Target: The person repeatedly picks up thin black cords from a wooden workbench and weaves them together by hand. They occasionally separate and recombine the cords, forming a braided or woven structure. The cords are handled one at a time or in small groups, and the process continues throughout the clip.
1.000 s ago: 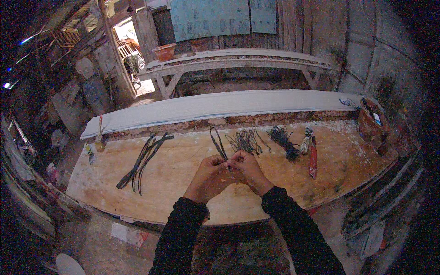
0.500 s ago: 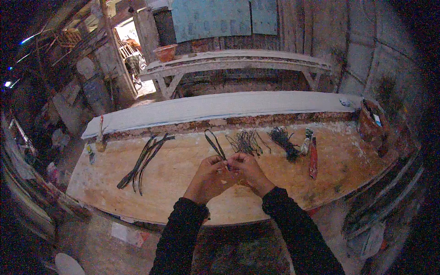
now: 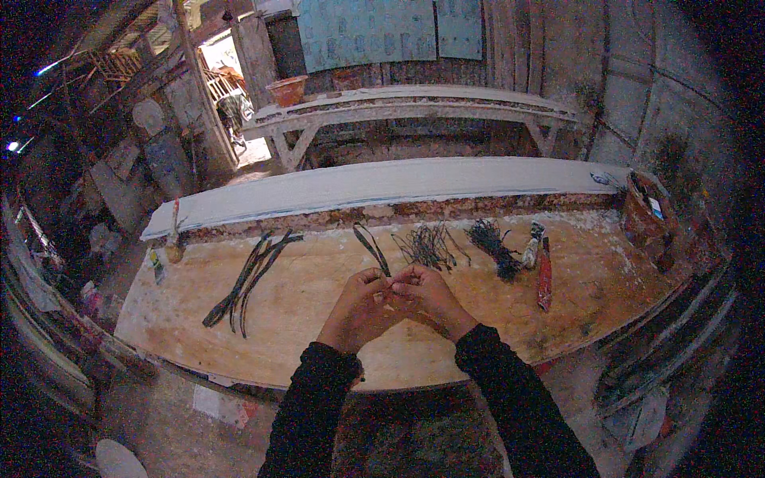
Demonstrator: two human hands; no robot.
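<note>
Watching through the head camera and going left to right, I start at the far left of the table [image 3: 171, 319], where a stick with a rounded base [image 3: 174, 248] stands near the back edge, with a small item [image 3: 157, 269] just beside it that I can't make out. Next lie several dark strips [image 3: 251, 279], slanting, loosely together, with no hand on them. Near the middle comes my left hand [image 3: 355, 311], its fingers [image 3: 370, 278] drawn together in a pinch at the near end of a loop [image 3: 368, 241] of the same dark look. The loop points away from me over the middle of the table; I can't tell whether its far end rests on the wood. My right hand [image 3: 437, 301] meets the left there, thumb and forefinger closed up too — both seem to have the loop between them, though the fingertips hide its ends. As I judge it, the work is partway: the strip is bent double, but its ends are not yet let go, and whether anything is knotted there I can't see. What seems left is that near end, plus whatever the loose strips are for. Just beyond the right hand lies a tangle [image 3: 430, 245] of thin dark cord, then a thicker dark bundle [image 3: 494, 248], a pale item [image 3: 532, 245] and a red tool [image 3: 544, 277] — all out of my grasp — and at the far right a brown pot [image 3: 640, 213].
</note>
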